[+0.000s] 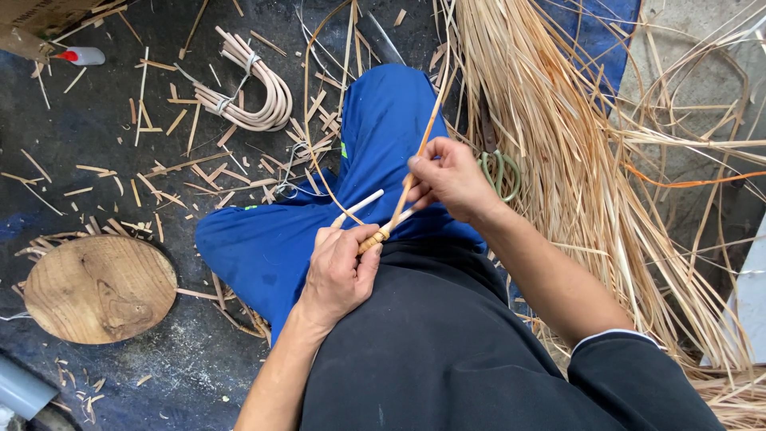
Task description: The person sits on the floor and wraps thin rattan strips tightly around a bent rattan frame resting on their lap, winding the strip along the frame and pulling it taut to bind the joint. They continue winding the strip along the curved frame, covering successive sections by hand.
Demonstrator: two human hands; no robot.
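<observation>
Head view looked straight down on a person seated cross-legged on a dark floor [104, 136], blue trousers [383, 136] spread below a black top. The left hand [339, 271] was closed around a crossing of pale rattan rods [359, 207], thumb pressed beside a short band of tan wrapping [372, 239] where the rods met. The right hand [451, 177] sat just above and to the side, its grip narrow — thumb and fingers pinched on a thin cane strip [423, 136] that ran up and away from the wrapping toward the top of the frame. Both hands were over the lap, close together but not touching.

Beside the right forearm lay a big loose heap of split cane [574, 160], with green-handled scissors [503, 172] half buried at its edge. On the floor off to the left sat a round wooden disc [100, 287], a tied bundle of bent rattan [255, 88], and a small bottle with a red tip [80, 56] — all well apart from the hands, among scattered offcuts [159, 175].
</observation>
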